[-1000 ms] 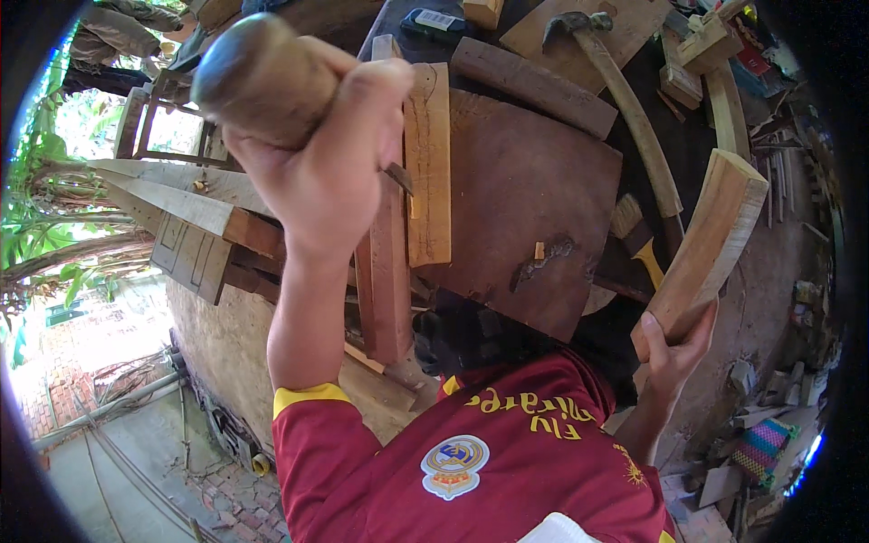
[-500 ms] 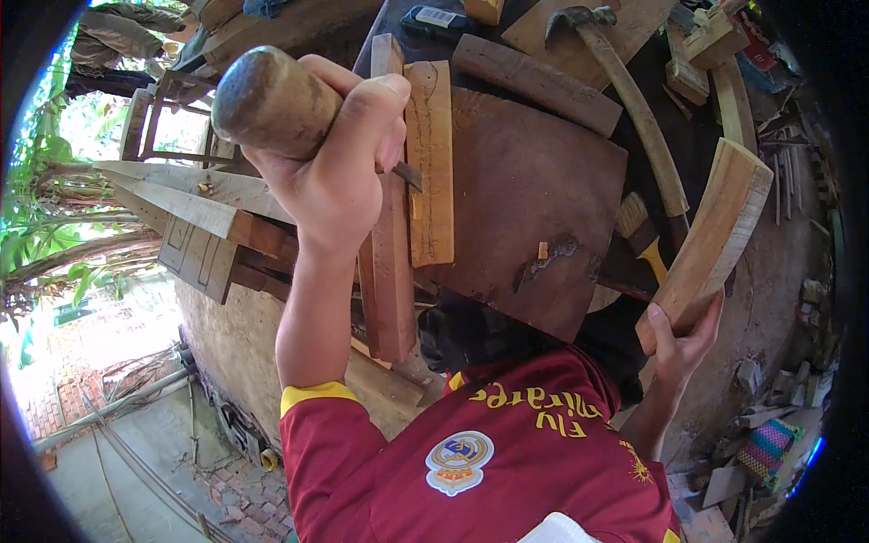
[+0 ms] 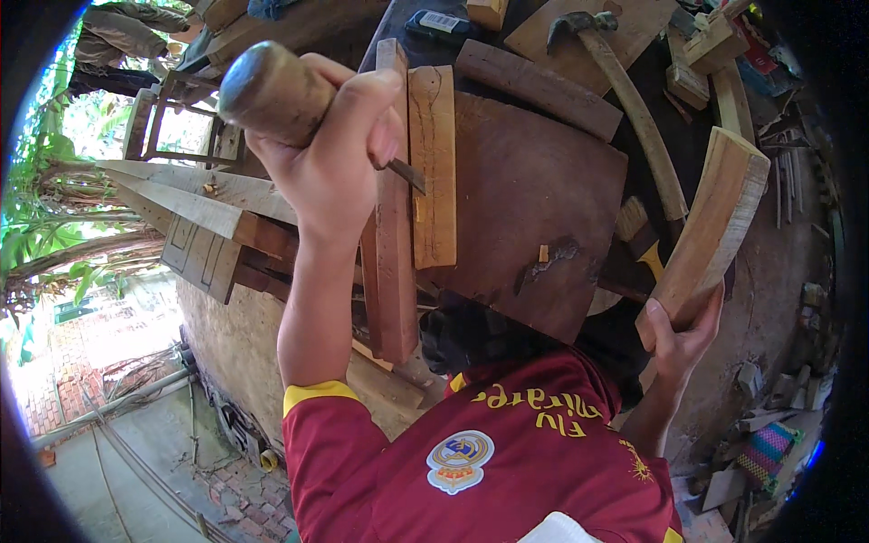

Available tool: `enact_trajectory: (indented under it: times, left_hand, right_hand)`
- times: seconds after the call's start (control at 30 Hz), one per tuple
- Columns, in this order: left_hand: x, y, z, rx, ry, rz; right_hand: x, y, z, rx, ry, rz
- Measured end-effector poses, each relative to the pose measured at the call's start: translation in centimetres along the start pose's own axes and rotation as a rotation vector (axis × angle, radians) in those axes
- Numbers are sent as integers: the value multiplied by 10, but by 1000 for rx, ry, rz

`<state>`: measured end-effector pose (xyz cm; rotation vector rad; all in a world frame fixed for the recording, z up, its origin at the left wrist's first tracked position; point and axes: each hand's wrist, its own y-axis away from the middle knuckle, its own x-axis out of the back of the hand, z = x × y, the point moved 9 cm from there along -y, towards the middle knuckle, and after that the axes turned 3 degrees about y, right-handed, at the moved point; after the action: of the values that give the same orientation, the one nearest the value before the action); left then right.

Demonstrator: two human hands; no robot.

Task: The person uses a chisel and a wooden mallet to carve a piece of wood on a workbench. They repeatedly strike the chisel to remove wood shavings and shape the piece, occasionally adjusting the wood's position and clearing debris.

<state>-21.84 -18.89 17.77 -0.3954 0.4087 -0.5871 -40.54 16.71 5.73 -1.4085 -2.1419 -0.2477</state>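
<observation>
My left hand (image 3: 335,167) grips the chisel's wooden handle (image 3: 272,95), with its blade (image 3: 407,176) angled over a light board (image 3: 433,226) marked with a wavy line. I cannot tell whether the tip touches it. A reddish beam (image 3: 389,299) lies alongside that board, beside a brown square panel (image 3: 534,190). Lower right, my right hand (image 3: 688,330) is closed round the lower end of a curved wooden block (image 3: 706,222), which is raised at a slant.
A hammer (image 3: 634,109) and a paintbrush (image 3: 643,235) lie right of the panel. A dark wooden strip (image 3: 539,86) and black object (image 3: 439,27) sit behind it. Long timbers (image 3: 190,190) extend leftward. Offcuts and a woven multicoloured item (image 3: 760,457) are at the lower right.
The chisel handle in my left hand has moved slightly right and downward. The wooden block in my right hand has risen a little. Both grips remain the same.
</observation>
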Motion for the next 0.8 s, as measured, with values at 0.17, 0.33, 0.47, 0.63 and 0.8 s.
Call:
enact_trajectory:
  times: [0.17,0.33,0.47,0.63,0.8]
  left_hand:
    - [6,1,-3,0,47,11]
    - [6,2,-3,11,101,-30]
    - [8,3,-1,-3,84,-25]
    - [7,4,-2,23,88,-26]
    - [9,5,0,25,73,5]
  right_hand:
    - [1,-1,3,-11,11,-18]
    - [1,2,9,-27,-13,-5]
    - [1,4,12,-17,19,-1]
    - [0,3,9,-21,-13,-9]
    - [0,3,12,-10,1,-13]
